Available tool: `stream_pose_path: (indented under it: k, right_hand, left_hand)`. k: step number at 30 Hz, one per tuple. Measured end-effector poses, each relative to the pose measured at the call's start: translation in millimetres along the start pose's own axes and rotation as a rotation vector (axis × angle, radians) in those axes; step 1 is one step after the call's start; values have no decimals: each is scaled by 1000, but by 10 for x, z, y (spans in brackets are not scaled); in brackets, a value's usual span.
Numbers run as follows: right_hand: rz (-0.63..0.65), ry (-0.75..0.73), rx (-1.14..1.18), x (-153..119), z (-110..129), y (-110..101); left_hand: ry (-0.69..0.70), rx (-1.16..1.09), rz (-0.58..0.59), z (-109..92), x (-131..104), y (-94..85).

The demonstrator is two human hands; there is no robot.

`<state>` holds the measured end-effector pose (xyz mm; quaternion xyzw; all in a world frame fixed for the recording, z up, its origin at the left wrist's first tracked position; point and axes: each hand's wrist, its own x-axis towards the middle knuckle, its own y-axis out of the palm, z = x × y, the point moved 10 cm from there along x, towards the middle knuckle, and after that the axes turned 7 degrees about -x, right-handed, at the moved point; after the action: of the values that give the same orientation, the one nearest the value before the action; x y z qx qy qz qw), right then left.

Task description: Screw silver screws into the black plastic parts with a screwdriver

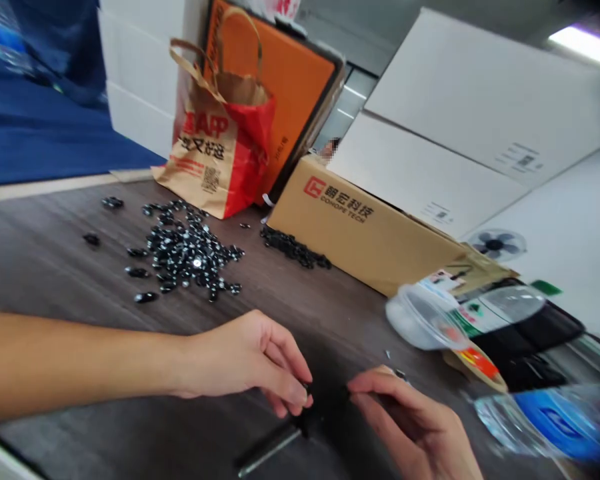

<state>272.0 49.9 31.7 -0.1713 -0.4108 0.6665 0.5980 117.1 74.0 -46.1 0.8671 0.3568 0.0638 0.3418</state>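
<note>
My left hand (253, 363) reaches in over the dark table, thumb and fingers pinched together. A small dark piece shows at its fingertips, too blurred to name. Just below lies or hangs a dark bar with a shiny edge (270, 450); whether it touches the fingers I cannot tell. Across a short gap, my right hand (417, 423) pinches thumb against forefinger, with a tiny dark bit between them that I cannot make out. Beyond my left hand spreads a loose pile of small glossy black parts (187, 250), some with silvery spots.
A paper bag (215, 147) and a brown carton (360, 227) stand behind the pile. Dark pieces (295, 248) lie along the carton. At right are a clear plastic tub (423, 317), a tape roll (480, 367) and a water bottle (550, 420).
</note>
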Motion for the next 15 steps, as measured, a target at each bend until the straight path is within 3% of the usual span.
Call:
stream_pose_path:
  k: [5, 15]
  right_hand:
    - [40, -99, 375, -58, 368, 238]
    - [67, -117, 505, -17, 326, 363]
  left_hand:
    - [8, 9, 13, 79, -10, 70]
    - [8, 78, -16, 125, -3, 128]
